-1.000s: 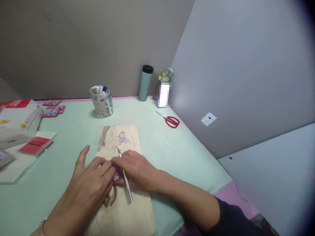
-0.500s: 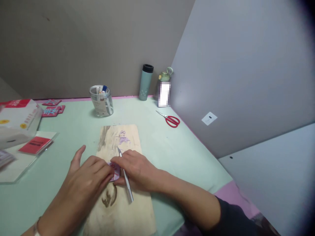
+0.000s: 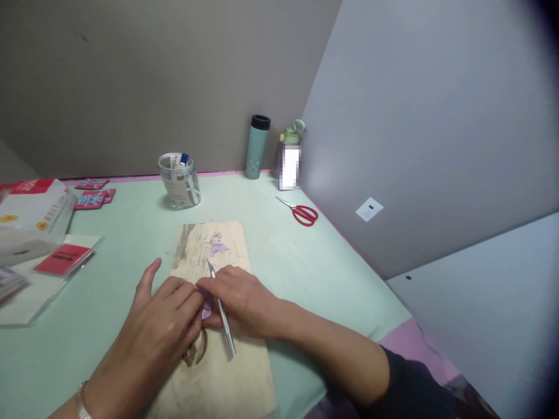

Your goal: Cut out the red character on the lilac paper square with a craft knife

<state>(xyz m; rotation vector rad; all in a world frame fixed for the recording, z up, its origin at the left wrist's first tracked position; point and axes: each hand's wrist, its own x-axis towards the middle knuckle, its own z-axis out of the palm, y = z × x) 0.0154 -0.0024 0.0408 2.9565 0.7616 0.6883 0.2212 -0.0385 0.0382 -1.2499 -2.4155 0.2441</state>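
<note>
- Since the earlier frame, the left hand is shifting slightly toward 3 o'clock, covering more of the piece and the brown mark; the right hand is staying put.
- The piece is sitting between both hands over the board, lying toward 3 o'clock from the left and 9 from the right; both are touching it, neither clearly nearer.
- Its visible strip is running roughly 12 to 6; fingers are hiding the rest, so its full long axis I cannot tell.
- The right hand is clamping the knife, blade pointing to 11, thumb and index bracketing the piece.
- The left fingers are curling together over the piece, thumb standing apart; whether gripping or only pressing, I cannot tell.
- Counting: one piece, one knife, one board are showing. Beyond, one jar is standing at 11, two bottles at 1, one pair of scissors lying between 1 and 2.
</note>
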